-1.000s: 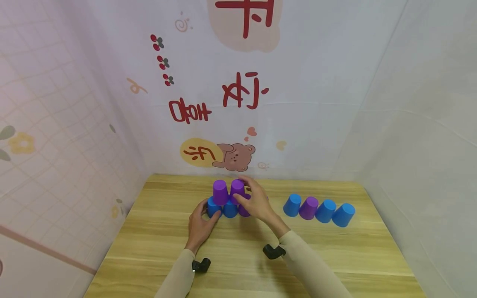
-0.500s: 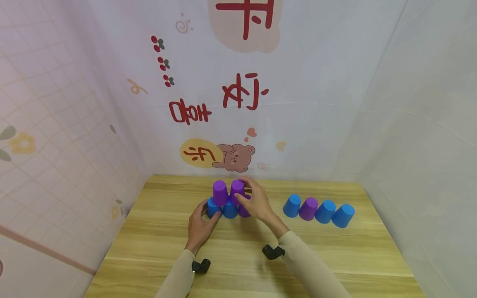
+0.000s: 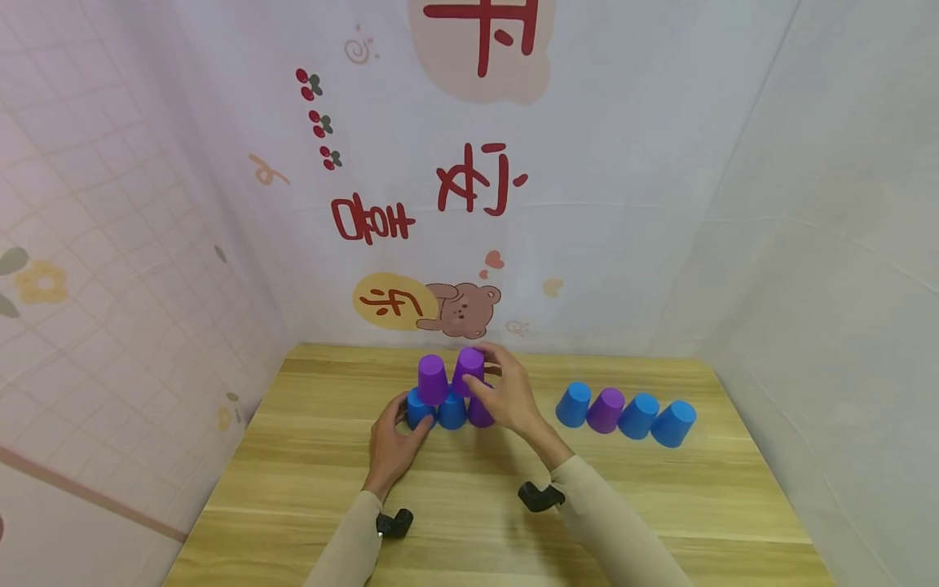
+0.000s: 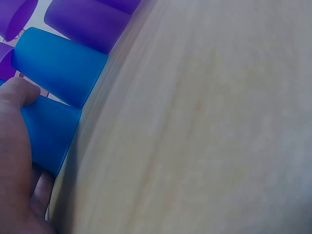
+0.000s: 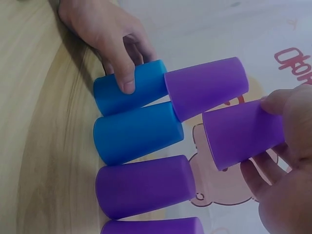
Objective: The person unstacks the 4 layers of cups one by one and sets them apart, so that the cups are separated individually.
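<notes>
My left hand [image 3: 392, 447] grips the leftmost blue cup [image 4: 53, 131] of a bottom row of upside-down cups, thumb in front. Beside it stand a second blue cup [image 5: 139, 132], a purple cup [image 5: 146, 186] and another purple cup [image 5: 153, 227], cut off in the right wrist view. One upper purple cup [image 3: 432, 377] sits across the two blue cups. My right hand [image 3: 512, 398] pinches another purple cup [image 5: 243, 134] between thumb and fingers. That cup hangs just above the row, a gap under its rim, right of the upper cup.
To the right stands a separate line of upside-down cups: a blue cup [image 3: 574, 404], a purple cup [image 3: 606, 410], a blue cup [image 3: 639, 416] and another blue cup [image 3: 674, 423]. The wooden table [image 3: 469, 522] ends at a printed cloth backdrop [image 3: 623, 269].
My right hand has raised its purple cup slightly off the bottom row. My left hand keeps its hold on the blue cup, and the other cups stay put.
</notes>
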Tool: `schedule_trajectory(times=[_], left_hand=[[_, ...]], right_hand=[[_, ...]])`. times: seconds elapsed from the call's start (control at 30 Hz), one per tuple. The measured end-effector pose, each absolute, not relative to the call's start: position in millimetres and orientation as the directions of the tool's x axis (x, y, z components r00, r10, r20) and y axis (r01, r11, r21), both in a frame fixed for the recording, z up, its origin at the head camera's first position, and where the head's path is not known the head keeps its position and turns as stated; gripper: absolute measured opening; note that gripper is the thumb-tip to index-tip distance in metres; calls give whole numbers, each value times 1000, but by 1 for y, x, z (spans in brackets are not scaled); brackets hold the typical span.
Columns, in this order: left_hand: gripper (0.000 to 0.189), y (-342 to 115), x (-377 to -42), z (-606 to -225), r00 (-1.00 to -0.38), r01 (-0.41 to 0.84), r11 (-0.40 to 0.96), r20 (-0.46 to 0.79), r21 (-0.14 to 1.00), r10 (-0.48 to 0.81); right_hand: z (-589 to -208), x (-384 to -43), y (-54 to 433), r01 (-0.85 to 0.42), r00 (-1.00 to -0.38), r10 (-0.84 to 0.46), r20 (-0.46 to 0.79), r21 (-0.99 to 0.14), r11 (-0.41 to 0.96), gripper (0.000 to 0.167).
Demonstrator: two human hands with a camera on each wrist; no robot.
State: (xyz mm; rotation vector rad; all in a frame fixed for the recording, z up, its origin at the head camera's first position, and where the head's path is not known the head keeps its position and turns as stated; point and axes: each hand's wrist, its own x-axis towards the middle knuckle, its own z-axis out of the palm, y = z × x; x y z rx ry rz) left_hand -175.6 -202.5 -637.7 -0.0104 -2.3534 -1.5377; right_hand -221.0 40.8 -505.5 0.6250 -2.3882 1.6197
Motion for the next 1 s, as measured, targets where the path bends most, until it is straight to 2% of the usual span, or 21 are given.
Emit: schedule_trajectory(times=[0.63,1.0], left_hand=[[62,-203,-175,-640,-937,194,439,298,877,-180],[63,-203,-174,-639,-943,187,424,283,886,-176]], right_hand=[[-497,-201,62,-388,-921,-99,376,-870,305,58],[-497,-188,88,-400,-909,-10,418,-864,306,59]])
